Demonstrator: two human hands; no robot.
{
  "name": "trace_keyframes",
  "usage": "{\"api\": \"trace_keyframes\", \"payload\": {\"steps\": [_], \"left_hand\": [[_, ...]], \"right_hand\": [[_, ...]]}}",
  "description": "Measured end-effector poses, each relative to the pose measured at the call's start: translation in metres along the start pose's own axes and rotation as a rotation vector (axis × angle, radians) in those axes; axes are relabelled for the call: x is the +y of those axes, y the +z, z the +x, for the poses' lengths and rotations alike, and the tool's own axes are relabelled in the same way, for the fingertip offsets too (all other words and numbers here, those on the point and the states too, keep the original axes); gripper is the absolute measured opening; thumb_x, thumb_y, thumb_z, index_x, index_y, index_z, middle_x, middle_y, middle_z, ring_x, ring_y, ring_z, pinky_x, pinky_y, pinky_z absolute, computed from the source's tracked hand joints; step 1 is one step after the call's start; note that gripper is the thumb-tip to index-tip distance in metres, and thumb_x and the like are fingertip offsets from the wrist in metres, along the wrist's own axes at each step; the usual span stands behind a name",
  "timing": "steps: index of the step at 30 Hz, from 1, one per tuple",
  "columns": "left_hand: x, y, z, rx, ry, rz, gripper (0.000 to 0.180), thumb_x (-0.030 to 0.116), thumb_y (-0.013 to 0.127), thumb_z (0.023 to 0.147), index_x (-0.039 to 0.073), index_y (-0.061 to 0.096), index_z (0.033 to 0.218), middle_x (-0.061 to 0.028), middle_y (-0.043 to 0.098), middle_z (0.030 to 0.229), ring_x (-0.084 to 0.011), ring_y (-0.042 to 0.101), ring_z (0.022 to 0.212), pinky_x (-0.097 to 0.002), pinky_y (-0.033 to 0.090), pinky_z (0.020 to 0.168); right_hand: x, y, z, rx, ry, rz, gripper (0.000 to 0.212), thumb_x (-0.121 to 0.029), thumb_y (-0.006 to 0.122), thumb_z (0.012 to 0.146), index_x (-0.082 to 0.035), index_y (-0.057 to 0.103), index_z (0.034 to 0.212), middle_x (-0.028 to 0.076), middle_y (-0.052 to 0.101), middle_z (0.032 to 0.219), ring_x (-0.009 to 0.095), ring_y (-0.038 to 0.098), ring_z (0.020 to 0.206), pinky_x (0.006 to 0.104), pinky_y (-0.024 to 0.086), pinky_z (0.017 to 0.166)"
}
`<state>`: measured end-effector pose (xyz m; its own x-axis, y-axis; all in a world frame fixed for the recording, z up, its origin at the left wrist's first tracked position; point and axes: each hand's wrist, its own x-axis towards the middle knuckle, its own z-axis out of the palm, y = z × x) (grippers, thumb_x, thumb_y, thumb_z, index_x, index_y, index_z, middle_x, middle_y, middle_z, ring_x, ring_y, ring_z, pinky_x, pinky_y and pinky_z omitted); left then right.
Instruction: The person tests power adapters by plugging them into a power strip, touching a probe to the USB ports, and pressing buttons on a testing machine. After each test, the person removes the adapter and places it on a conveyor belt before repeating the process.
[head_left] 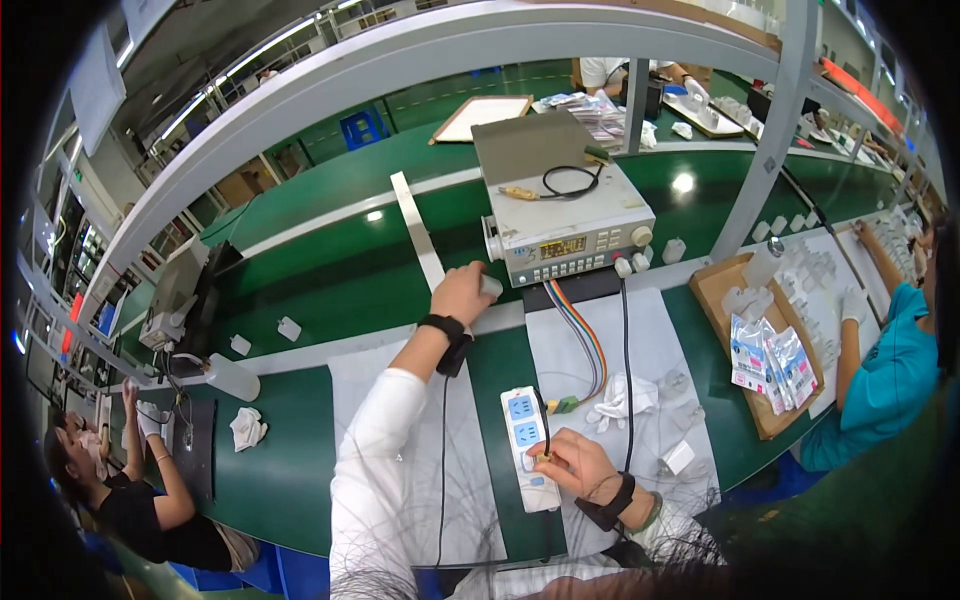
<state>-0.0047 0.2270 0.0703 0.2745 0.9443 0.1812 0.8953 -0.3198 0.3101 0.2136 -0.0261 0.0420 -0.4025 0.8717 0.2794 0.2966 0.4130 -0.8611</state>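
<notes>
At the front left of a grey bench test instrument (562, 215), my left hand (460, 292) is closed around a small white block (491, 286) that looks like a charger. My right hand (578, 464) pinches a small brass-coloured connector (543, 457) on a black cable, over the white power strip (540, 493) with blue sockets. Fingers partly hide the connector. Multicoloured wires (582, 338) run from below the instrument to a green connector (566, 405) beside the strip. A crumpled white glove (625, 400) and a white charger (678, 458) lie right of my right hand.
A cardboard tray (772, 425) with printed bags (770, 362) and a spray bottle (762, 263) stands right. A person in teal (880, 370) works beyond it; a person in black (150, 500) sits left. A white bottle (232, 378) lies left. A metal frame arches overhead.
</notes>
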Motion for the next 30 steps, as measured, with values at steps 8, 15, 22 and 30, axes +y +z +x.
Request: {"api": "trace_keyframes", "payload": {"steps": [8,15,22,30], "left_hand": [[-0.014,0.005,0.006,-0.05,0.057,0.155,0.039,0.028,0.071,0.077,0.014,0.062,0.112,-0.0105,0.067,0.096,-0.0328,0.061,0.103,-0.0443,0.051,0.082],[-0.004,-0.092,-0.156,-0.139,0.082,0.551,0.036,0.045,0.066,0.081,0.012,0.062,0.096,-0.0069,0.067,0.081,-0.0266,0.065,0.074,-0.0411,0.05,0.06],[-0.024,-0.06,-0.253,-0.289,-0.255,0.539,0.048,0.051,0.067,0.079,0.007,0.057,0.097,-0.0148,0.064,0.082,-0.0292,0.065,0.065,-0.0406,0.051,0.056],[-0.054,-0.042,-0.238,-0.197,-0.3,-1.118,0.046,0.008,0.07,0.08,0.006,0.049,0.122,-0.0138,0.059,0.114,-0.0233,0.064,0.099,-0.0342,0.052,0.084]], "right_hand": [[0.002,0.001,0.0,-0.01,0.018,0.035,0.024,-0.019,0.071,0.084,-0.008,0.068,0.105,0.005,0.058,0.084,0.016,0.061,0.068,0.0267,0.049,0.06],[0.001,-0.002,0.005,0.012,0.009,0.086,0.023,-0.018,0.072,0.084,-0.008,0.068,0.104,0.005,0.058,0.084,0.015,0.061,0.068,0.0262,0.048,0.06],[0.0,-0.001,0.002,0.039,0.025,0.058,0.024,-0.018,0.071,0.084,-0.007,0.068,0.105,0.005,0.056,0.083,0.014,0.059,0.067,0.0251,0.047,0.061],[0.014,0.014,-0.001,0.043,-0.008,0.078,0.025,-0.02,0.07,0.086,-0.008,0.068,0.107,0.005,0.055,0.082,0.015,0.057,0.067,0.0259,0.047,0.062]]}}
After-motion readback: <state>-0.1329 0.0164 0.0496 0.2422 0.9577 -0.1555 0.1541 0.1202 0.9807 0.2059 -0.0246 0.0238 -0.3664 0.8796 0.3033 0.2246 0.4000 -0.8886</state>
